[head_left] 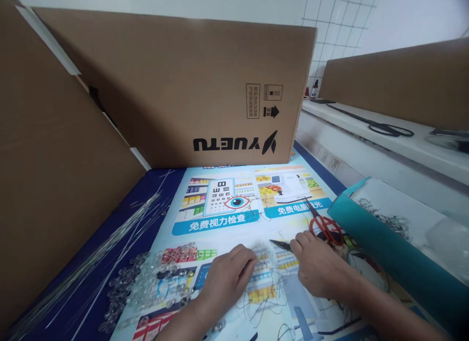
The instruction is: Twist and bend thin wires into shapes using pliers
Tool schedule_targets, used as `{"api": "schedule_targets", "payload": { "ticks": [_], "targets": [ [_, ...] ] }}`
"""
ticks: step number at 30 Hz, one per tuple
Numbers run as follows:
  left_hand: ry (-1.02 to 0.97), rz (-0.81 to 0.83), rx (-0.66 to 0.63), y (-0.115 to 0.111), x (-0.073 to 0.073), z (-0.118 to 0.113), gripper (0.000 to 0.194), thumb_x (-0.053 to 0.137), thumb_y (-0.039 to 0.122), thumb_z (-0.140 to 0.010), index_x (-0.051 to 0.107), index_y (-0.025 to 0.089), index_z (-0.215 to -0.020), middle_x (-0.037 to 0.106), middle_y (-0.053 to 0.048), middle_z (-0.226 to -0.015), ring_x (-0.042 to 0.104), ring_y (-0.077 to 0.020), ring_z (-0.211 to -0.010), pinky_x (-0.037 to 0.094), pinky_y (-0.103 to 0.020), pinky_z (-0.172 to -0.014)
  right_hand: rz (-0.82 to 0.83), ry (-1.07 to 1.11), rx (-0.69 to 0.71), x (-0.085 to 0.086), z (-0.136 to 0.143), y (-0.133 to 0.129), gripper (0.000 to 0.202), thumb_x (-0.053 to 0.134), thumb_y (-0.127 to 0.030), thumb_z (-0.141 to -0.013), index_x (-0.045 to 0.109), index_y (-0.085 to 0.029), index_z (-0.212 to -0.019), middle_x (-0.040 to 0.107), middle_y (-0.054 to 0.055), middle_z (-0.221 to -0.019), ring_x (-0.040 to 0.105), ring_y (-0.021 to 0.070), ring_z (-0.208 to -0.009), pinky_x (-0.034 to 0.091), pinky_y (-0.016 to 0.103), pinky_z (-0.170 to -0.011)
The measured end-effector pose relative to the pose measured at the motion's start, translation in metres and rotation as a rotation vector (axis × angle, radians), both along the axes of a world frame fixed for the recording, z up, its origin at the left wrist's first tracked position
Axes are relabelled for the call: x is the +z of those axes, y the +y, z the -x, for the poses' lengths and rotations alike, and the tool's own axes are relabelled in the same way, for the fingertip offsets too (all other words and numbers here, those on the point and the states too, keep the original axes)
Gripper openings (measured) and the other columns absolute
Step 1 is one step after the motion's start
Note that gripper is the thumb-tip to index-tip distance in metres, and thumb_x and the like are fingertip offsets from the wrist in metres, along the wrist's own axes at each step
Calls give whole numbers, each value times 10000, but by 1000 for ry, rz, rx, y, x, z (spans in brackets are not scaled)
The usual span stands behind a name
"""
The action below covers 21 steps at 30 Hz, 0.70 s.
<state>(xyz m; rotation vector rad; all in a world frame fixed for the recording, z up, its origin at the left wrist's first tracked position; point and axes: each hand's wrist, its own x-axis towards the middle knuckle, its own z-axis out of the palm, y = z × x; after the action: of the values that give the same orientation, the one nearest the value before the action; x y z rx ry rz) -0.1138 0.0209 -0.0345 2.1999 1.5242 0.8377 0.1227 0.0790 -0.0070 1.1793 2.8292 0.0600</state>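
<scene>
My left hand (pixel 229 272) is closed in a pinch, with thin wire (pixel 273 277) running in loops from its fingertips over the printed sheet. The exact pinch point is hidden behind the fingers. My right hand (pixel 318 265) is wrapped round pliers whose dark pointed jaws (pixel 281 245) reach out leftward toward the left hand; their handles are mostly covered by the palm. Just beyond the right hand, red-handled scissors (pixel 326 228) lie with their blades pointing away. Many clear round beads (pixel 146 282) are spread in a heap left of my left hand.
Long thin wires (pixel 110 253) lie in a bundle on the blue cloth (pixel 166 180) at left. A teal-edged tray (pixel 388 248) at right holds tangled wire pieces (pixel 388 219). Cardboard panels (pixel 164 87) stand behind and left. A black cable (pixel 388 130) rests on the white ledge.
</scene>
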Motion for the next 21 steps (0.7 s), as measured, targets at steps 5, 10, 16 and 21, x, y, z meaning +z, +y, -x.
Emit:
{"api": "schedule_targets", "payload": {
  "ticks": [5,10,16,21],
  "targets": [
    [24,-5,4,1,-1,0,140,391,238,-910,526,222,-875,566,-11,-787,565,-157,-695,403,-260,-614,66,91,-8,7,0,4,156,479,-174,-759,531,-161,-905,507,89,-880,431,235,-860,331,351,-756],
    [53,-30,0,1,-1,-1,152,381,226,-910,527,222,-867,570,-10,-774,568,-154,-685,405,-250,-604,72,158,35,28,4,-2,139,455,-268,-842,539,-183,-914,495,80,-908,421,234,-899,327,359,-791],
    [87,-40,1,0,2,-2,161,381,234,-914,536,220,-873,577,-12,-768,573,-148,-678,406,-241,-601,39,121,111,28,9,-12,145,444,-278,-858,551,-189,-900,498,85,-901,420,241,-888,319,371,-762],
    [111,-6,-12,0,0,-3,161,379,246,-919,536,224,-888,578,-9,-785,577,-151,-681,407,-251,-608,5,117,110,19,10,-11,162,436,-281,-874,560,-181,-904,509,90,-890,421,244,-891,312,375,-764]
  ]
}}
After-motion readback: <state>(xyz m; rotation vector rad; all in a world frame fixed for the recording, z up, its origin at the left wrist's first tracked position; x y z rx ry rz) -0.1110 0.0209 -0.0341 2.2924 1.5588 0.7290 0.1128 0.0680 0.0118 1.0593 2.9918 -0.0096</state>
